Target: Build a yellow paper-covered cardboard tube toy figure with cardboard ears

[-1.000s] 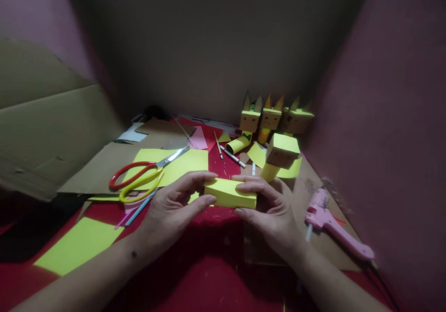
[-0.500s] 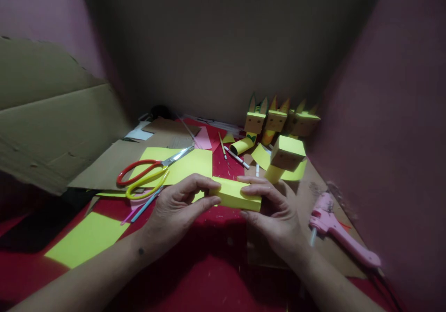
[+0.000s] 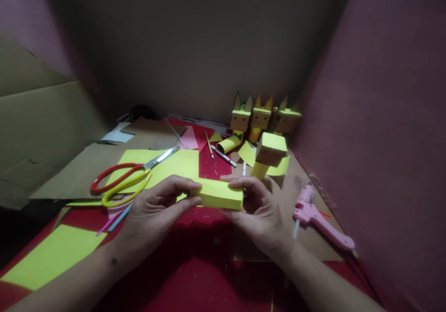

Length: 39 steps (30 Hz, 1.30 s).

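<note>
Fingers of the left hand [image 3: 153, 212] and right hand [image 3: 259, 212] pinch opposite ends of what looks like a folded yellow paper box [image 3: 219, 193] above the red surface [image 3: 195, 270].

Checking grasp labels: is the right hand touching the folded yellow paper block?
Touching. The head view shows the right hand with fingers laid over the end of the yellow paper block, while the left hand pinches the other end.

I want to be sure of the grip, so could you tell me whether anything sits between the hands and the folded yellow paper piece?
Nothing visible does: the left hand and right hand both pinch the folded yellow paper piece directly at its ends.
</note>
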### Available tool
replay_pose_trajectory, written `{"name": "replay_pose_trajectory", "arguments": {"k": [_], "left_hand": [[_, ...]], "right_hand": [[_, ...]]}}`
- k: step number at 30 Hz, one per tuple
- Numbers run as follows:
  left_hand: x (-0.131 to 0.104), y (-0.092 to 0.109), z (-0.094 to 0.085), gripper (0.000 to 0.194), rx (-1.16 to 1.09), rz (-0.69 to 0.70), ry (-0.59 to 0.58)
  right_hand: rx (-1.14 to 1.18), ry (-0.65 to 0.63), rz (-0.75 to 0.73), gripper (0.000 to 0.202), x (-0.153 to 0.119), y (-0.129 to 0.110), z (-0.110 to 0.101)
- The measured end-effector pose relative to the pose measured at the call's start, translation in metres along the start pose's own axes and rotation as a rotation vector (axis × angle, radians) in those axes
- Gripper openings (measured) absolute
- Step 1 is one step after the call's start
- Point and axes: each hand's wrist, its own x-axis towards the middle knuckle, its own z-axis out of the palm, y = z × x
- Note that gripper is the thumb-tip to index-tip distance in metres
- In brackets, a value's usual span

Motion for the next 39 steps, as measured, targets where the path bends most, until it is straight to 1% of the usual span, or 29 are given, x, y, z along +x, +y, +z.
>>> {"name": "replay_pose_trajectory", "arguments": {"k": [5,10,12,16,18,21,24,27,30,34,39], "left_hand": [[-0.002,-0.002,-0.001,0.012,0.012,0.016,0.001],[-0.001,-0.001,0.002,0.012,0.012,-0.009,-0.016],[-0.001,-0.001,0.002,0.018,-0.026,-0.039,-0.028],[0.001,-0.003,0.001,0.043,-0.116,-0.170,-0.102],[0.003,-0.002,-0.001,0.046,-0.132,-0.234,-0.139],[0.004,-0.001,-0.001,0.042,-0.147,-0.288,-0.159],[0.004,0.001,0.001,0.041,-0.186,-0.302,-0.183],[0.003,0.003,0.003,0.042,-0.217,-0.304,-0.203],[0.002,0.004,0.005,0.039,-0.214,-0.300,-0.207],[0.002,0.003,0.007,0.034,-0.222,-0.306,-0.215],[0.004,0.006,0.010,0.030,-0.231,-0.324,-0.186]], "right_hand": [[-0.042,-0.007,0.002,0.040,0.000,0.000,-0.001],[-0.042,0.003,0.013,0.039,0.000,-0.002,0.000],[-0.035,0.011,0.048,0.039,0.001,-0.002,-0.001],[0.044,0.032,0.125,0.040,0.002,-0.001,-0.002],[0.122,0.047,0.166,0.042,0.002,0.001,-0.002],[0.210,0.050,0.214,0.042,0.003,0.006,-0.002],[0.253,0.033,0.237,0.043,0.002,0.010,-0.002],[0.268,0.049,0.260,0.044,0.002,0.010,-0.002],[0.275,0.057,0.285,0.044,0.002,0.009,-0.002],[0.305,0.033,0.335,0.044,0.004,0.009,-0.002],[0.321,-0.002,0.385,0.044,0.003,0.011,-0.002]]}}
